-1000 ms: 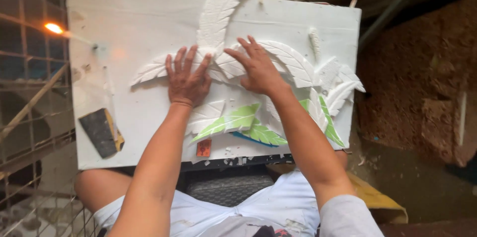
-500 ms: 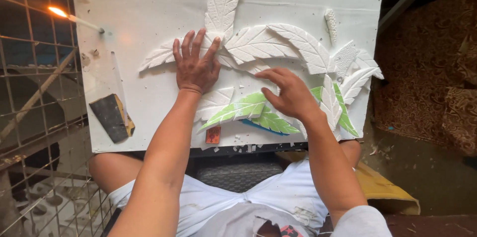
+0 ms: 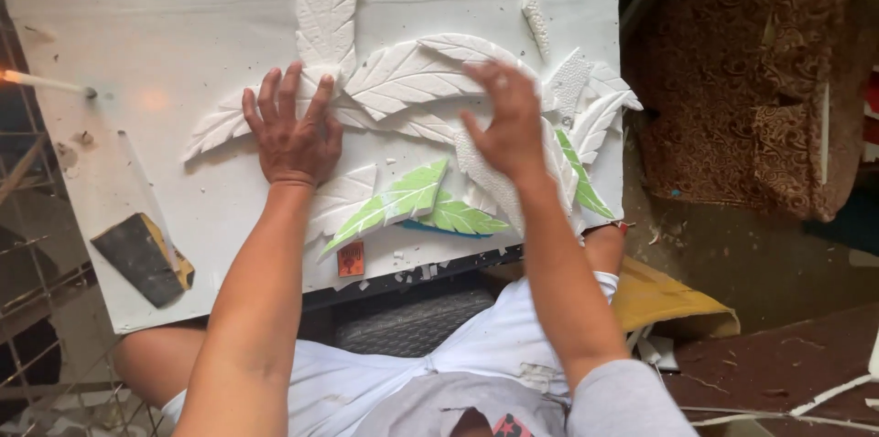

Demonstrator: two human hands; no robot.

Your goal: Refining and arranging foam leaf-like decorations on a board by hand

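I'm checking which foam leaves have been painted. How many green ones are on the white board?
3. One long light-green leaf lies below the left hand; a second green leaf sits just right of it; a third runs beside the right hand, which may hide others.

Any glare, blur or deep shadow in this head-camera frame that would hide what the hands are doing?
Head view: even daylight on the white board, no glare; the left hand is sharp, flat on the white leaf reliefs; the right hand shows slight motion blur at the fingertips; a bright orange spot at the left edge is overexposed; the floor under the board lies in dark shadow.
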